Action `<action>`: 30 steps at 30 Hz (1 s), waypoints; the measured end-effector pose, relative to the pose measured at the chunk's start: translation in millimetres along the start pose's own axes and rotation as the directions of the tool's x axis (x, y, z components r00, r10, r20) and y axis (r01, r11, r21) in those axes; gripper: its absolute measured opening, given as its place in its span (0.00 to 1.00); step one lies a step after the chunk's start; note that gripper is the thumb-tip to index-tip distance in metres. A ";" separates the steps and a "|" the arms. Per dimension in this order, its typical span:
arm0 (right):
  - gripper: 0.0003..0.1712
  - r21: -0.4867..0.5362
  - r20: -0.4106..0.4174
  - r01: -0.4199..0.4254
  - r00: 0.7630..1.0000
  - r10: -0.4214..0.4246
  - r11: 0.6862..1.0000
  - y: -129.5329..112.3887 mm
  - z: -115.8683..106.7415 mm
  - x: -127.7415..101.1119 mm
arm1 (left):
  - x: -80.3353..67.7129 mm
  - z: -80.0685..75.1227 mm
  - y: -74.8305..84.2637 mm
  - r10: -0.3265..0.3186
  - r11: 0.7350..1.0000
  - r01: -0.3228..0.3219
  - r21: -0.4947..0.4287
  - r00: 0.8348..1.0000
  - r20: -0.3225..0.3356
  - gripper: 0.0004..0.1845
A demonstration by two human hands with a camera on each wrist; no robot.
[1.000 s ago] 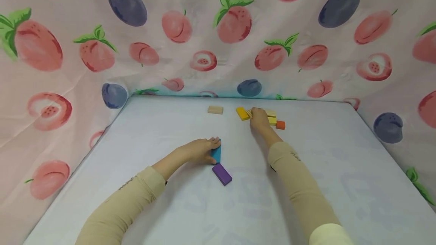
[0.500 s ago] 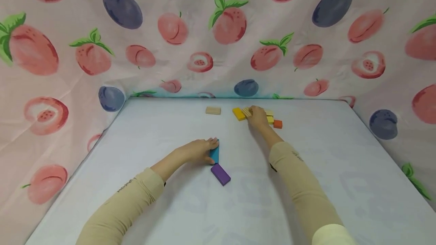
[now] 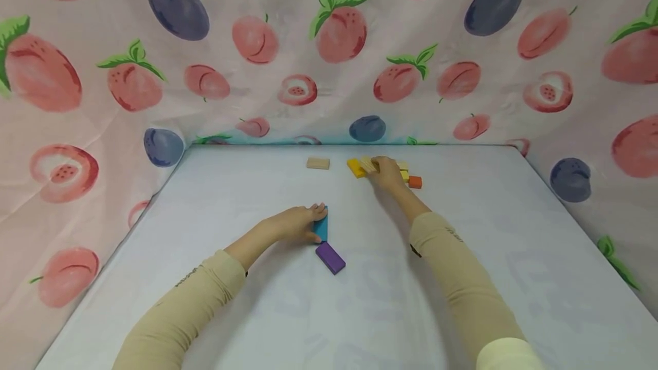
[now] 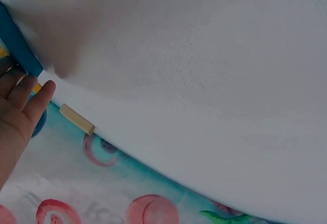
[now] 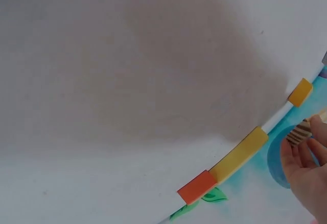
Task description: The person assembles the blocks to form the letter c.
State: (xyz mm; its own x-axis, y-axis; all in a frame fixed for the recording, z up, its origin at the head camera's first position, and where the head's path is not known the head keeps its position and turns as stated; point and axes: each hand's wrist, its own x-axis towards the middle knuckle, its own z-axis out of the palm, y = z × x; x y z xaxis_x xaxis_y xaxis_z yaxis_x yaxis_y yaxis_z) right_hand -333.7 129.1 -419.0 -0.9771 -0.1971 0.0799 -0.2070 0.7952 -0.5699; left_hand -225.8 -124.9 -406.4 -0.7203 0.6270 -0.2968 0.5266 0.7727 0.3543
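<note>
Blue block (image 3: 321, 226) stands on edge mid-bench, steadied upright by the left hand (image 3: 294, 225) gripping its side just above a purple block (image 3: 330, 257), while the right hand (image 3: 385, 172) pinches a striped block (image 5: 299, 131) lifted from the far cluster beside yellow blocks (image 3: 355, 167).

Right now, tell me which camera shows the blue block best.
The head view: the whole blue block shows on the table, left hand holding it, just above the purple block. The left wrist view shows only one blue edge by the fingers; the right wrist view shows none of it.
</note>
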 end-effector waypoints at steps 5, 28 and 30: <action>0.25 -0.029 0.067 0.044 0.997 -0.042 0.999 -2.1 -0.3 -1.0 | 1.9 1.6 -6.8 0.033 0.999 -0.033 -0.022 0.999 -0.005 0.40; 0.21 -0.104 0.233 0.291 0.937 -0.261 0.951 -24.7 4.0 -2.9 | -2.7 2.8 0.9 0.069 0.997 -0.066 0.039 0.995 -0.075 0.38; 0.20 -0.111 0.238 0.312 0.930 -0.280 0.943 -26.3 5.1 -2.7 | -3.0 2.9 0.8 0.079 0.996 -0.076 0.040 0.993 -0.083 0.37</action>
State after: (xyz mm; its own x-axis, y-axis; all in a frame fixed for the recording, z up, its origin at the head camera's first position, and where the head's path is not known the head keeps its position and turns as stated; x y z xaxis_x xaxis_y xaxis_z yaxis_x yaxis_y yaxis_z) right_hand -325.4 105.7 -408.4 -0.8392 -0.5424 0.0390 -0.5059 0.7524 -0.4220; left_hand -221.9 -125.8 -407.9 -0.7113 0.6758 -0.1932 0.5974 0.7261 0.3404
